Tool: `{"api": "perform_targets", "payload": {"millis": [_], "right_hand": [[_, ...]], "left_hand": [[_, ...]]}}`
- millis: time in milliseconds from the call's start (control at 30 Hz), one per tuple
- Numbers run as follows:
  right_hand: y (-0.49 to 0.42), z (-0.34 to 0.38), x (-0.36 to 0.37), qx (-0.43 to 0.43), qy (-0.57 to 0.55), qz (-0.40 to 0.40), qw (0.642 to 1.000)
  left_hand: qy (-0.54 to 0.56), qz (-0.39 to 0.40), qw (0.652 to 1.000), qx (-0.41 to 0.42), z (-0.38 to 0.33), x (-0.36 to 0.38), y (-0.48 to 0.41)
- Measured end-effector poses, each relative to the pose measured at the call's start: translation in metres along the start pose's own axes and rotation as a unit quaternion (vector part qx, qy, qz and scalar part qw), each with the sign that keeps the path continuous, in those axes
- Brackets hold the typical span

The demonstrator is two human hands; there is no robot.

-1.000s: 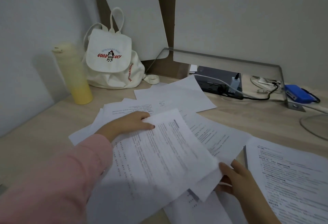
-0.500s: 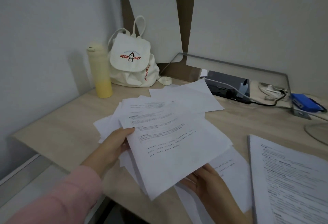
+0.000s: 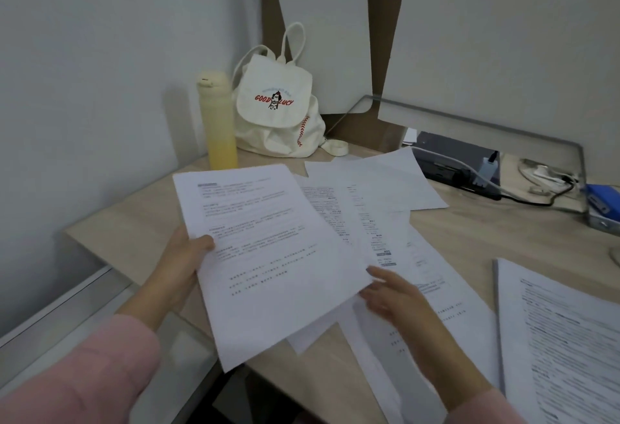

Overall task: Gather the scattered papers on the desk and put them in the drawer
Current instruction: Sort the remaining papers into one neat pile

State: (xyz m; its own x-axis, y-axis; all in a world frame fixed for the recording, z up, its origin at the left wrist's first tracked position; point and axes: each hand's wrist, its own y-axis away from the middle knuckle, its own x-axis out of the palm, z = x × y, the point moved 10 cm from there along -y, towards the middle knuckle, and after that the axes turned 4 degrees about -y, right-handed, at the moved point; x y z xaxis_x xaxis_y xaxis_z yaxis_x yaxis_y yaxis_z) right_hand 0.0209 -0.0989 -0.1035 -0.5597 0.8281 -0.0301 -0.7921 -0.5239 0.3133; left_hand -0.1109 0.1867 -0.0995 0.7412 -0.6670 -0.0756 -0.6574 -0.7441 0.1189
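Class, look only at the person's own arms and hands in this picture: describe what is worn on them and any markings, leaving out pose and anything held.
Both arms wear long pink sleeves of a soft, plain fabric, with no print or logo visible. The left sleeve fills the lower left corner; only the cuff of the right sleeve shows. The left hand and right hand are bare: no gloves, rings or watch can be seen.

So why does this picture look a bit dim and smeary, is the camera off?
Head view: the light is dim and flat, with a soft shadow of the yellow bottle on the wall; the right hand is motion-blurred, and print on the held sheet is too soft to read; the wide lens bends the wall panels.
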Motion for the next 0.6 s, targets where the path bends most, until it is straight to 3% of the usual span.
{"api": "perform_targets", "payload": {"millis": [200,433,533,600], "right_hand": [[-0.048,0.012,-0.031,0.030,0.091,-0.088,0.992],[-0.075,-0.002,-0.018,0.091,0.170,-0.073,0.979],[-0.078,0.003,-0.007,0.057,0.229,-0.059,0.970],[-0.080,0.017,-0.022,0.016,0.278,-0.111,0.954]], "left_hand": [[-0.097,-0.070,0.993,-0.003,0.020,-0.025,-0.015],[-0.186,-0.146,0.971,0.020,0.028,-0.028,-0.008],[-0.205,-0.153,0.966,0.028,0.028,-0.027,-0.010],[-0.207,-0.153,0.966,0.031,0.027,-0.027,-0.010]]}}
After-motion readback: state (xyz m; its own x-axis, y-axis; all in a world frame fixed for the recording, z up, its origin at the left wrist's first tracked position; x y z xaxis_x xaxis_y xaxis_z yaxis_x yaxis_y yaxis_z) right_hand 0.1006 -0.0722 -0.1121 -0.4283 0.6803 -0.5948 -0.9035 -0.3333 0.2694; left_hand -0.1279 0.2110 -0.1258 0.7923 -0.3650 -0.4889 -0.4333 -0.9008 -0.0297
